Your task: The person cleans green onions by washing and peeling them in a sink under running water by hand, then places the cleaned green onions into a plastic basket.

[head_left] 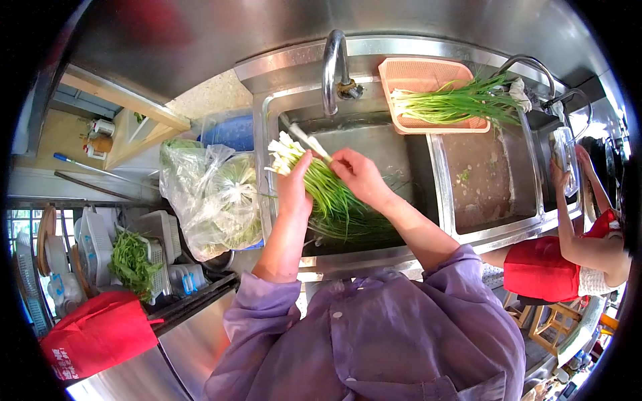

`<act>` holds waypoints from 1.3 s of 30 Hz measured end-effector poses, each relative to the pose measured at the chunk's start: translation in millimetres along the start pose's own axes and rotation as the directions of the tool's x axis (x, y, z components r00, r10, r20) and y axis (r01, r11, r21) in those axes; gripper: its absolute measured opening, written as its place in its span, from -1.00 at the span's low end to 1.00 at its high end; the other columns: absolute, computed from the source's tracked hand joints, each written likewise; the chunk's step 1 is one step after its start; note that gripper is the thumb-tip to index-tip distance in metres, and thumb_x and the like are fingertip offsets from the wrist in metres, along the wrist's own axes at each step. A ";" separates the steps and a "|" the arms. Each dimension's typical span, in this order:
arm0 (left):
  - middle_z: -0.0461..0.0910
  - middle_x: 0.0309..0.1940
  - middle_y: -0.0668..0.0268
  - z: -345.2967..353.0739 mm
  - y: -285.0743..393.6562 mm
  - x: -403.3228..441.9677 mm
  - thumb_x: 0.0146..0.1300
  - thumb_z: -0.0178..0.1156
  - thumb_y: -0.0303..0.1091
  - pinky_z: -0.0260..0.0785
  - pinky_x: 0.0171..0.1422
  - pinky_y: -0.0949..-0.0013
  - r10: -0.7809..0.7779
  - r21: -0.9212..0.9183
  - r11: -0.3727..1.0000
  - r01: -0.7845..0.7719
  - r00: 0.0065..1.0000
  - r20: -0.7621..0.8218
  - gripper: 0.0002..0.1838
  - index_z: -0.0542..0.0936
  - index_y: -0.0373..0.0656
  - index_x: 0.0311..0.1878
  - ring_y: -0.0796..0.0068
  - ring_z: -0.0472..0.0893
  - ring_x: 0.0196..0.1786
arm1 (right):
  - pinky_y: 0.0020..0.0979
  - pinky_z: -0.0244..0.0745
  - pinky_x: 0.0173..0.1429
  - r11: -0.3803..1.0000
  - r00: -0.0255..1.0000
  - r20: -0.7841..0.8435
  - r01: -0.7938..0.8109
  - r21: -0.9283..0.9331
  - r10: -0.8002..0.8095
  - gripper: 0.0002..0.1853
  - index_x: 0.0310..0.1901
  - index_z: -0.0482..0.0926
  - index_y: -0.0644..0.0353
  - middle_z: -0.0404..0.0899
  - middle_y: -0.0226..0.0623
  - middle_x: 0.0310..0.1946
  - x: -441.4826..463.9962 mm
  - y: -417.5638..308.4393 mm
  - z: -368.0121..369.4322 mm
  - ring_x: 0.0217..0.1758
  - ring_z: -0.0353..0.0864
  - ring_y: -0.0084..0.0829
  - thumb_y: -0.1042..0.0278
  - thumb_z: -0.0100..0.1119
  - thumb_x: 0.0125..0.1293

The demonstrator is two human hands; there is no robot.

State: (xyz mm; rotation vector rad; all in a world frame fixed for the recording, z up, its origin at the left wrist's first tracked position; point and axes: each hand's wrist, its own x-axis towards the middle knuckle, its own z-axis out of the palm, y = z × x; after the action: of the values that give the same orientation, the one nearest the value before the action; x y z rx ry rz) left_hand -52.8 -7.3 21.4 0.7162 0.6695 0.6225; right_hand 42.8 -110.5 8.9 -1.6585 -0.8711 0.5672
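A bunch of scallions [328, 194] lies over the left sink basin, white root ends up and to the left, green tops trailing down to the right. My left hand [295, 188] is closed around it near the white ends, thumb up. Over the bunch, my right hand [362, 175] is closed in a pinch on what looks like a slim knife [304, 138], pointing up and left past the roots. Its grip end is partly hidden by my fingers. More scallions [445, 103] lie in a pink plastic basket [393, 69] on the sink's back right.
A tap [330, 73] rises behind the left basin [401, 154]. Bagged vegetables [217, 194] stand left of the sink. Leafy greens [134, 260] and a red bag [100, 334] are at lower left. Another person in a red apron [542, 267] works at the far right basin.
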 end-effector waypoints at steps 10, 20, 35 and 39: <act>0.51 -0.28 0.18 -3.7 -2.0 -1.1 0.12 0.08 -0.47 0.40 -0.16 0.33 -0.027 0.004 1.000 0.027 0.999 -0.032 -0.77 0.40 -0.27 -0.13 0.38 0.53 -0.23 | -0.30 0.40 -0.32 0.951 0.986 -0.116 0.077 -0.300 -0.117 -0.89 -0.33 0.50 0.20 0.51 -0.13 -0.43 6.0 -6.8 -8.9 -0.36 0.51 -0.12 0.43 0.02 0.10; 0.52 -0.32 0.11 10.3 30.8 5.7 0.08 0.09 -0.52 0.44 -0.18 0.30 0.116 -0.003 0.993 -0.118 0.981 -0.156 -0.75 0.38 -0.35 -0.15 0.29 0.55 -0.27 | -0.40 0.38 -0.02 0.957 0.954 0.140 0.279 -0.080 -0.267 -0.43 0.03 0.35 0.17 0.42 -0.12 -0.07 38.4 -27.5 -14.5 -0.03 0.45 -0.27 0.19 0.27 -0.05; 0.44 -0.57 0.29 -27.9 130.0 40.9 0.17 -0.06 -0.36 0.35 -0.14 0.27 0.037 -0.190 0.978 -0.082 0.972 -0.230 -0.80 0.34 -0.14 -0.56 0.40 0.44 -0.44 | -0.29 0.33 0.08 0.594 0.355 0.935 -0.752 0.284 0.002 -0.22 0.16 0.20 0.18 0.39 -0.17 0.01 29.3 58.9 14.3 0.03 0.40 -0.34 -0.30 -0.08 0.07; 0.42 -0.58 0.29 -44.3 147.8 50.3 0.16 -0.10 -0.38 0.36 -0.17 0.28 0.100 -0.086 0.987 -0.132 0.948 -0.302 -0.80 0.33 -0.14 -0.57 0.40 0.44 -0.44 | -0.38 0.41 -0.17 0.516 0.359 0.933 -0.802 0.301 0.012 -0.19 0.08 0.32 0.12 0.46 -0.24 -0.09 12.4 57.4 2.6 -0.13 0.47 -0.40 -0.46 -0.42 0.08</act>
State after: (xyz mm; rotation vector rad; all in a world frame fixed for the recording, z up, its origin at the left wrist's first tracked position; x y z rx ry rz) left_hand -94.5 133.4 90.6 0.5703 0.8694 0.8796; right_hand 62.8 -105.1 -46.1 -0.6657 -0.6062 2.0521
